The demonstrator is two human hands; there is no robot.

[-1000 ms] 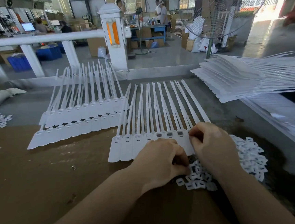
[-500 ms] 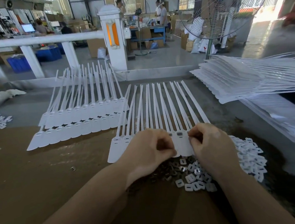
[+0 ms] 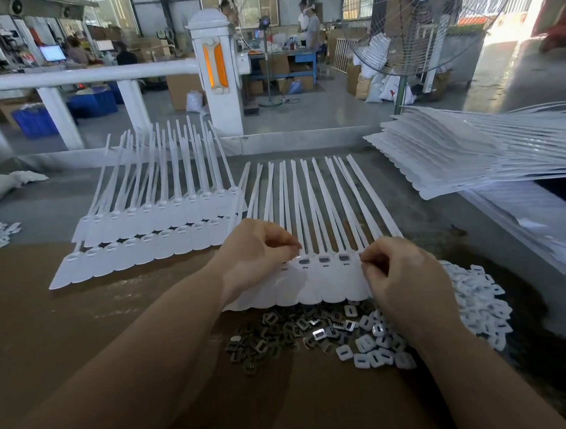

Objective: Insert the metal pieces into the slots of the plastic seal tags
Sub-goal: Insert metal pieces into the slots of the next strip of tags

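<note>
Head view: seating a metal piece in the row of tags

We work over the joined row of flat white plastic seal tags [image 3: 318,283], which lies on the brown cardboard sheet [image 3: 80,334]. Our left hand [image 3: 254,251] curls over the row's left slots, fingertips pinched; whether it holds a piece we cannot tell. Our right hand [image 3: 399,269] grips the row's right end. Three slots between them already show inserts. The heap of small dark metal pieces [image 3: 285,330] sits just below the row. We should keep the row pinned flat and press each piece squarely down.
</note>
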